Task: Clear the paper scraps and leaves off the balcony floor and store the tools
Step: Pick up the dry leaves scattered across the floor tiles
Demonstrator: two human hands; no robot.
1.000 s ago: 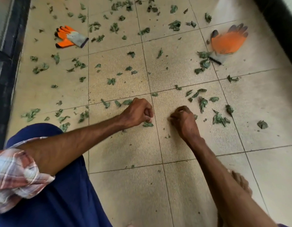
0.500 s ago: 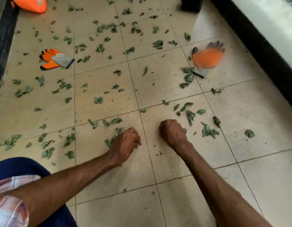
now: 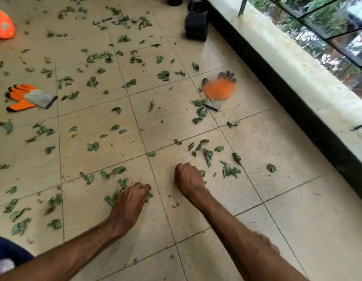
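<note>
Hands first, since they're closest: both are down on the balcony floor [image 3: 196, 230], a little apart, on the near side of the orange glove [image 3: 218, 89] that lies by the ledge [image 3: 277, 63]. The left hand [image 3: 129, 201] is the one further from that glove, fingers curled in and pinching at a small heap of leaves [image 3: 113, 197] right under it. The right hand [image 3: 188, 179] is balled into a fist, knuckles on the tile. I can't see inside it, so I can't tell if it's got anything.

Next pickings, I reckon: the loose clump [image 3: 228, 170] and the bits around it, lying between the right hand and the glove, on the ledge side of the fist. From there the bits trail on roughly toward the glove's cuff, so the right hand is clearly nearer and would just reach forward and outward. The left would have to cross over.

Level with the glove and out to its left, the green bits (leaf or paper, can't sort them) get thicker, and a second glove [image 3: 29, 97] lies well apart from it. Beyond the glove, along the ledge, are black pots [image 3: 196, 27]. Far off to its left there's an orange thing [image 3: 2, 25] cut by the frame edge. Most of the floor is littered, so early days I'd say.
</note>
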